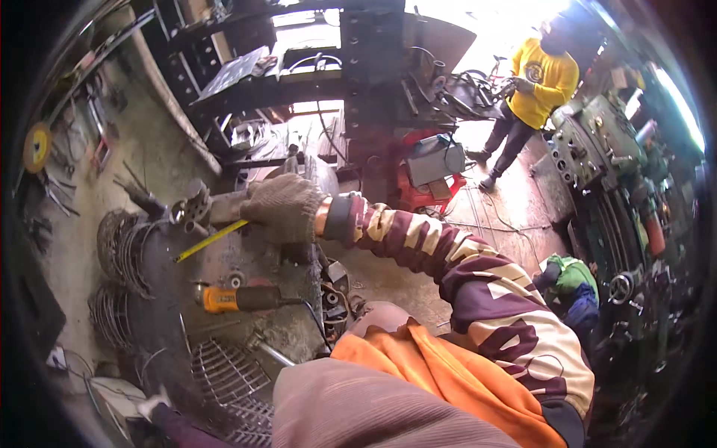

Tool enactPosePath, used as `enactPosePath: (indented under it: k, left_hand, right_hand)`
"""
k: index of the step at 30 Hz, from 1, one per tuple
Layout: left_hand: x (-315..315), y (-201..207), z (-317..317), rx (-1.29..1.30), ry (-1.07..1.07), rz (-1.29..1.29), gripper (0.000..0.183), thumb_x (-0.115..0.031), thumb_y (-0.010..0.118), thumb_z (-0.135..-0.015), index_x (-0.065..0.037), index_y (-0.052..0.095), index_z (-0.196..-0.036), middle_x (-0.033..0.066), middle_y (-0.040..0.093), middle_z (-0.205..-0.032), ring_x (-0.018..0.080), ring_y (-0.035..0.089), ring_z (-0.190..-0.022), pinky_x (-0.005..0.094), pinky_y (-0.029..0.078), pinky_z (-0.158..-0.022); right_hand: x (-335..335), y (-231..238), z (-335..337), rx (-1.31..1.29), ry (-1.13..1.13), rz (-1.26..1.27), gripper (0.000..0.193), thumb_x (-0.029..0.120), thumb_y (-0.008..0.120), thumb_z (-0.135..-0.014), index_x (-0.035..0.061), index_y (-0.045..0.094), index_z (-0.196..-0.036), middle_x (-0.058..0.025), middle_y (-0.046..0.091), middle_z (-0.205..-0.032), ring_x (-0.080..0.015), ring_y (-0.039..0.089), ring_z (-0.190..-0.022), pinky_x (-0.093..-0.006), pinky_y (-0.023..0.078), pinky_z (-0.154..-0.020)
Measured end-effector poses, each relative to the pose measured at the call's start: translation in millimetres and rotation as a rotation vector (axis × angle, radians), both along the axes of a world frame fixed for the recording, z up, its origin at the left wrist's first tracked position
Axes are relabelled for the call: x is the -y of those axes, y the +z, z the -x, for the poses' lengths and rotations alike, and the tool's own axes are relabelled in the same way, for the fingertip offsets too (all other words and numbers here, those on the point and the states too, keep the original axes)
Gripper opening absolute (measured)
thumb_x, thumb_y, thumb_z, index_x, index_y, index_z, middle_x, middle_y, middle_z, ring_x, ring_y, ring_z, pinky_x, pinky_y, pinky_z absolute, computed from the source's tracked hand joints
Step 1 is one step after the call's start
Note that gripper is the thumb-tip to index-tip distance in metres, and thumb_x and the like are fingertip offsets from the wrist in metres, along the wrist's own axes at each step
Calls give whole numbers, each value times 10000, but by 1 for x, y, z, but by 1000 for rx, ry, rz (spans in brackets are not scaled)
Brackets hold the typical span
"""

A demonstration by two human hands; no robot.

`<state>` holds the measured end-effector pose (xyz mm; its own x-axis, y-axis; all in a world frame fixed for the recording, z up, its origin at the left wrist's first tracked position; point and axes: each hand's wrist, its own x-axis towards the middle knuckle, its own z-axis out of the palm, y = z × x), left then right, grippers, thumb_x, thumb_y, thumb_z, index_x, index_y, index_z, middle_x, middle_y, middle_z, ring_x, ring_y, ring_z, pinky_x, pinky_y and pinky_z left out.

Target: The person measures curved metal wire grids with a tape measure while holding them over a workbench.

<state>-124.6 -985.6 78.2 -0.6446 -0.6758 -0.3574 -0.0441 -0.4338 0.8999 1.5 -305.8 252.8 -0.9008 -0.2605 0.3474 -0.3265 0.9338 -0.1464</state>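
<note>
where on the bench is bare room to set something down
The bench has a bare patch between the grinder, its cord and the metal bar. A smaller one lies between the yellow tape and the grinder. It is crowded at the left with wire coils and near the metal grate.

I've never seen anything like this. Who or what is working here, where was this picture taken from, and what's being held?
There is no robot here: a person is working, wearing a wide-angle head camera, so the view looks down and straight edges bend. The gloved right hand holds a yellow strip, probably a measuring tape. What seems to be the left hand shows at the lower left; its grip is unclear. A yellow-and-black power tool lies on the dark work surface, with a metal grate nearer the wearer. Farther off stands a person in a yellow top.
</note>
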Motion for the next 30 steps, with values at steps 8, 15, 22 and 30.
enactPosePath:
  k: [8,15,22,30]
  left_hand:
    - [5,30,-69,-155,-14,-335,638,-483,507,-948,-149,413,-1483,125,357,-1566,338,359,-1434,532,266,-1160]
    - [-42,96,-49,-137,-191,30,573,-389,607,-950,-85,479,-1419,133,545,-1397,276,516,-1280,436,412,-1058]
    - [-160,121,43,-81,-326,769,255,-222,724,-904,-15,718,-1054,73,733,-985,172,667,-887,329,540,-815]
    - [-260,39,188,115,-963,1579,494,-200,603,-977,0,513,-1420,200,552,-1427,316,516,-1332,417,371,-1138]
  right_hand:
    - [19,19,73,51,-34,-13,643,700,613,-846,75,747,-780,-163,661,-687,-325,674,-697,-454,530,-649]
    - [36,-23,175,151,289,-160,267,301,656,-844,100,735,-1000,-140,705,-898,-346,692,-848,-450,556,-763]
    - [30,-37,182,170,406,-85,234,223,637,-823,87,728,-991,-153,677,-893,-356,666,-881,-466,537,-771]
    - [1,-77,213,77,382,20,210,135,625,-800,136,739,-976,-126,705,-863,-328,710,-885,-431,578,-759]
